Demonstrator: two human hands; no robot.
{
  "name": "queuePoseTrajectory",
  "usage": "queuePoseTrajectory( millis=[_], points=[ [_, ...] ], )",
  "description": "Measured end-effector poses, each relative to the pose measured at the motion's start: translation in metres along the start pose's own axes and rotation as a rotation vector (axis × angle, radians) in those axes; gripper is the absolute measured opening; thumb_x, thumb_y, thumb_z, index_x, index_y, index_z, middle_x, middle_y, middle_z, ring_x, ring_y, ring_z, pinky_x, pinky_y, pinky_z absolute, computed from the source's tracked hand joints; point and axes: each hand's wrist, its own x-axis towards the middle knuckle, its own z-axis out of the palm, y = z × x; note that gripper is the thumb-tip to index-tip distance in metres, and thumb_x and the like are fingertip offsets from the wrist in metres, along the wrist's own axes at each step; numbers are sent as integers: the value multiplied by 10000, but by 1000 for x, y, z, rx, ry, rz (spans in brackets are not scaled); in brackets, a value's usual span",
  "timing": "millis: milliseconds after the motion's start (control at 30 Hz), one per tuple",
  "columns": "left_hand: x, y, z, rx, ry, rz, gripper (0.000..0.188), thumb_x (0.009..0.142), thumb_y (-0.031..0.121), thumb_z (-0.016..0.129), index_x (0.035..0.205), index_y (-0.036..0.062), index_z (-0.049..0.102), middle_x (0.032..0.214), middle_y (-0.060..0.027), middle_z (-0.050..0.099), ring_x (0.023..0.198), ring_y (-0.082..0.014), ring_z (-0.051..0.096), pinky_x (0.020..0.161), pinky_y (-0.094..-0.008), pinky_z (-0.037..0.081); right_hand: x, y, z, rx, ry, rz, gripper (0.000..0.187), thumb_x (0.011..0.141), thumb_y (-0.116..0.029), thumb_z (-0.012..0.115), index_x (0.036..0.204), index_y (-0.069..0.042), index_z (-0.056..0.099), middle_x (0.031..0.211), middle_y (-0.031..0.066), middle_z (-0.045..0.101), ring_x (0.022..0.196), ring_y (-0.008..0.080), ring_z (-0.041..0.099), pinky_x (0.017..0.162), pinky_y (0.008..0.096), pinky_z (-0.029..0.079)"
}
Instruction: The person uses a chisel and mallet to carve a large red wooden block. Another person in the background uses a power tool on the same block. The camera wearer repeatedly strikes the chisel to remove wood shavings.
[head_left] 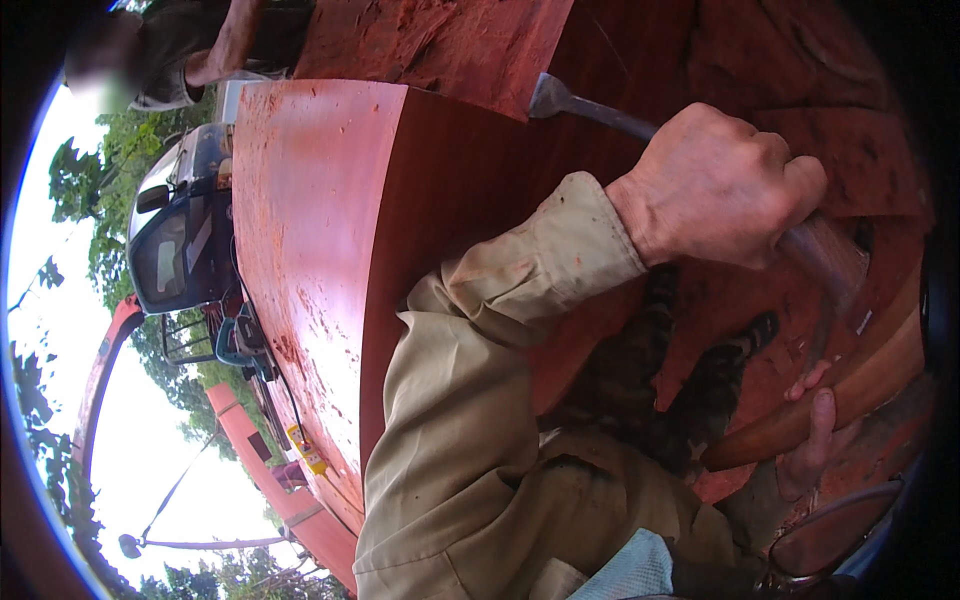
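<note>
My left hand (715,185), in a khaki sleeve, is closed around a chisel's wooden handle (830,258). The chisel's metal blade (545,97) points up and left and meets the edge of a large reddish wooden slab (425,50). Down at the lower right, my right hand (805,445) is wrapped round a curved brown wooden piece (860,390), with fingertips on one side and the thumb on the other. The far end of this piece is cut off by the dark rim, so its kind is unclear. A smooth reddish wood face (310,180) lies left of my forearm.
At the upper left another person's arm (232,45) reaches in. A dark vehicle (175,235) appears sideways beyond the wood, with a teal power tool (240,340), a cable and a yellow power strip (307,450) along the edge. Light blue cloth (635,570) shows low down.
</note>
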Motion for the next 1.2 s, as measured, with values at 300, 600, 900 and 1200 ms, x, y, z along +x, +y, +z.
queuePoseTrajectory(
  millis=[300,600,900,1200],
  points=[
    [0,-3,-13,-48,35,-55,304,601,207,803,816,146,597,656,-38,622,602,-288,689,464,-426,513,8,-15,8,10,41,-21,523,991,-222,601,1406,58,453,1071,145,550,896,212,541,815,328,485],
    [6,-17,-27,-84,82,-129,249,675,208,785,827,124,605,692,-72,654,665,-324,714,531,-461,544,20,-52,45,-362,22,-155,550,929,-156,710,1370,73,475,1053,137,603,952,223,590,898,363,496],
    [-7,-36,-16,-47,89,-152,256,699,231,790,846,125,609,718,-76,680,697,-328,732,568,-472,564,20,-33,57,-197,-197,-89,552,897,-75,767,1378,50,527,1138,130,649,1034,218,631,969,369,498],
    [-2,-37,4,-79,-59,98,281,660,255,805,830,145,611,690,-64,647,652,-319,709,542,-447,556,6,-19,38,-165,52,129,635,907,-110,761,1461,56,500,1108,127,641,925,184,609,871,339,515]
  ],
)
